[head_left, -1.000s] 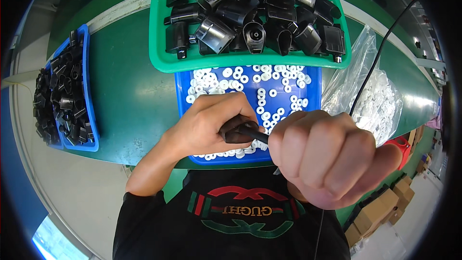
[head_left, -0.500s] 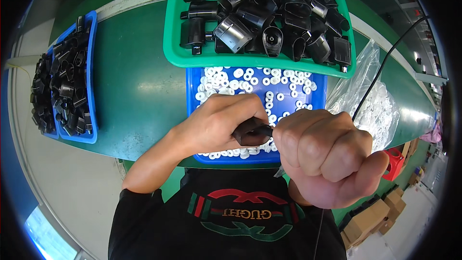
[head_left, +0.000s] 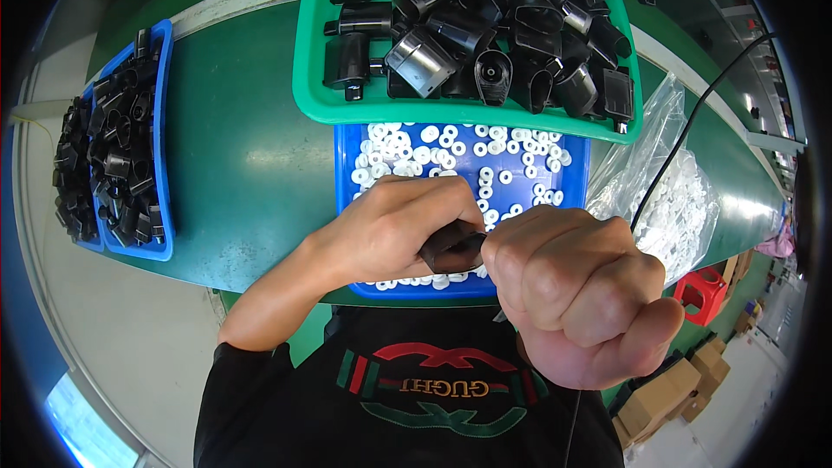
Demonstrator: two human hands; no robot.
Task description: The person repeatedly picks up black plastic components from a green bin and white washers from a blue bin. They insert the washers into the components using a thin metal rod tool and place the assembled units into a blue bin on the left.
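Over the blue tray of washers, my left hand (head_left: 394, 221) is closed around a black hollow plastic housing (head_left: 455, 247) with its open end showing. My right hand (head_left: 581, 295) is a tight fist, pressed up against that housing at its right side. What the fist grips is hidden behind the fingers. Small white ring washers (head_left: 422, 154) are scattered in the shallow blue tray (head_left: 344, 165) beneath both hands.
Beyond the washers, a green tray (head_left: 314, 91) holds a heap of black housings. Blue bins (head_left: 161, 121) of black parts stand far left. A clear bag (head_left: 685, 208) of white pieces lies right, crossed by a black cable (head_left: 685, 134). Cardboard boxes (head_left: 663, 394) and a red stool (head_left: 704, 293) are lower right.
My right fist has shifted slightly left and down, closer against the housing. A dark stem that showed between the hands is now mostly covered. My left hand has barely moved.
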